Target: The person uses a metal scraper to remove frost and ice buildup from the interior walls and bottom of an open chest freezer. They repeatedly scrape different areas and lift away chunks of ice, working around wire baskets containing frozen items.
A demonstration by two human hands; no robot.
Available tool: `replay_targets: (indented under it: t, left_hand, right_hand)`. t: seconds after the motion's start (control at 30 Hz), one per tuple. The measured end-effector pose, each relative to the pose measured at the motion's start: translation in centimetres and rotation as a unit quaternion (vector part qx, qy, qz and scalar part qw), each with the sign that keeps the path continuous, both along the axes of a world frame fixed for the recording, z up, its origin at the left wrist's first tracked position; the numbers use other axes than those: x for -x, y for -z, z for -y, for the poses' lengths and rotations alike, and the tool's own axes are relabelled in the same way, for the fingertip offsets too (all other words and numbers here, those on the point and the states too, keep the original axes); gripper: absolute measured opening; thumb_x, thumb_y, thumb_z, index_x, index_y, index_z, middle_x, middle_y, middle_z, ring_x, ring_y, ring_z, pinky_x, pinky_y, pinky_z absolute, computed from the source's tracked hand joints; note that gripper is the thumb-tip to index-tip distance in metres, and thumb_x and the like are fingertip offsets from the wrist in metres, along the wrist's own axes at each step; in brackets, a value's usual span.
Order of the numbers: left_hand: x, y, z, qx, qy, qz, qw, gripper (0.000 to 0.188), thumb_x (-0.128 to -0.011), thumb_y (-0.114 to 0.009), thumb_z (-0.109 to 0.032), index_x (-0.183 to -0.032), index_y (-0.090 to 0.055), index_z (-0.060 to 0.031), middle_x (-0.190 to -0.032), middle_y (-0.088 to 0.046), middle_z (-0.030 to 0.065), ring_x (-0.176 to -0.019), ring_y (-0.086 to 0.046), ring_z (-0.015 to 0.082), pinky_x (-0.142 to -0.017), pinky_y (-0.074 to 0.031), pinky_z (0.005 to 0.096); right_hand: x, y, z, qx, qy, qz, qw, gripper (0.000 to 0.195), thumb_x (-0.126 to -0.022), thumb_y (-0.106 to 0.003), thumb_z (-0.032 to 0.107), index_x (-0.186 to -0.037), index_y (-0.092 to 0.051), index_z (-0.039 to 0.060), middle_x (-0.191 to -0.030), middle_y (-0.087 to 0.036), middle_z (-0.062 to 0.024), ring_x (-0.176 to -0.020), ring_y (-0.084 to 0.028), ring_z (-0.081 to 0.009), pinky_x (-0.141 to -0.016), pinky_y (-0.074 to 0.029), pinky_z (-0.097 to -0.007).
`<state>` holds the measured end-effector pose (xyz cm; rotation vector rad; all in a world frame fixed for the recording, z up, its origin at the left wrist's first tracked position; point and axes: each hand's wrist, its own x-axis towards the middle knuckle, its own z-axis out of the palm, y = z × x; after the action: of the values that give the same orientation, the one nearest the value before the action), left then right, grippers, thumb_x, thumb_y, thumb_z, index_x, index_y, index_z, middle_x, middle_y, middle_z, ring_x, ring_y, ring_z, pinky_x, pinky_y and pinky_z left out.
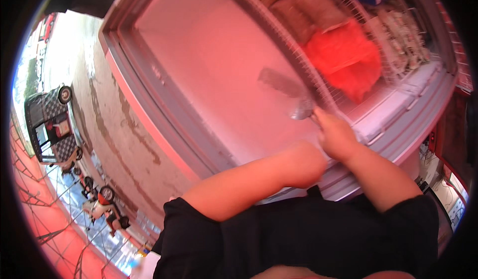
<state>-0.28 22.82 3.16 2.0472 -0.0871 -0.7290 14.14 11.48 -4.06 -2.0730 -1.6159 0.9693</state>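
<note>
My right hand (336, 135) grips the handle of a metal utensil (300, 109) with a shiny rounded head, perhaps a scoop or ladle. It reaches into the open chest freezer (220, 77), close to the wire divider (295, 51). Beyond the metal head is a blurred grey patch (280, 82) on the pale inner surface; I cannot tell whether it belongs to the utensil. Blurred by motion, my left hand (310, 163) is at the near rim, beside my right wrist. Its fingers are hidden, so I cannot tell if it holds anything.
Past the divider lie a red plastic bag (343, 58), brown packages (310, 8) and pale printed packs (401, 40). The freezer's raised grey rim (149, 103) surrounds the opening. At left, a checkered three-wheeled vehicle (56, 126) and a motorcycle (104, 206) stand on wet concrete (112, 107).
</note>
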Motion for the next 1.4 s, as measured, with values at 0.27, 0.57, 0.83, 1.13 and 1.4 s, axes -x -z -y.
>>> replay_targets:
  t: [0.27,0.57,0.83,1.13,1.4]
  left_hand:
    - [-1.1,-4.8,8.3,-0.161,-0.135,-0.039,0.977,0.025,-0.085,-0.062,-0.027,-0.081,-0.076,-0.0072,-0.083,-0.072,0.0167,-0.080,-0.071,0.0339,-0.072,-0.055,0.0463]
    - [7.8,-16.3,25.4,-0.263,-0.486,-0.058,0.831,0.037,-0.095,-0.056,-0.043,-0.089,-0.067,-0.0082,-0.086,-0.069,0.0171,-0.084,-0.065,0.0406,-0.072,-0.052,0.0486]
    - [16.6,-5.4,47.1,-0.128,-0.670,-0.290,0.671,0.045,-0.091,-0.055,-0.048,-0.107,-0.070,-0.0092,-0.099,-0.072,0.0172,-0.094,-0.069,0.0361,-0.082,-0.054,0.0468]
    - [16.0,-1.5,43.0,-0.102,-0.773,-0.246,0.576,0.050,-0.085,-0.063,-0.049,-0.110,-0.069,-0.0062,-0.099,-0.072,0.0174,-0.094,-0.069,0.0343,-0.082,-0.054,0.0450]
    - [23.8,9.6,41.9,-0.184,-0.792,-0.087,0.576,0.056,-0.080,-0.071,-0.050,-0.113,-0.068,-0.0035,-0.100,-0.072,0.0176,-0.094,-0.070,0.0327,-0.081,-0.055,0.0433]
  right_hand:
    - [-0.5,-3.4,-1.6,-0.105,0.005,-0.055,0.993,0.056,-0.083,-0.061,0.004,-0.138,-0.051,0.0105,-0.118,-0.065,-0.0188,-0.105,-0.063,-0.0395,-0.088,-0.052,-0.0470]
    - [-4.7,-11.1,5.9,-0.098,-0.096,-0.056,0.989,0.041,-0.089,-0.052,0.006,-0.130,-0.054,0.0139,-0.113,-0.065,-0.0209,-0.105,-0.062,-0.0429,-0.088,-0.049,-0.0507]
    - [-18.0,-14.5,11.7,-0.048,-0.092,0.019,0.994,0.026,-0.089,-0.056,0.013,-0.114,-0.060,0.0068,-0.108,-0.066,-0.0252,-0.105,-0.061,-0.0442,-0.088,-0.049,-0.0513]
    - [-20.9,-13.0,15.2,-0.025,-0.057,0.034,0.997,0.023,-0.083,-0.059,0.019,-0.104,-0.061,0.0092,-0.099,-0.068,-0.0231,-0.097,-0.063,-0.0453,-0.082,-0.049,-0.0540]
    - [-18.3,-12.9,16.8,-0.102,-0.052,0.069,0.991,0.027,-0.084,-0.061,0.019,-0.110,-0.061,0.0123,-0.104,-0.069,-0.0176,-0.097,-0.065,-0.0409,-0.082,-0.051,-0.0524]
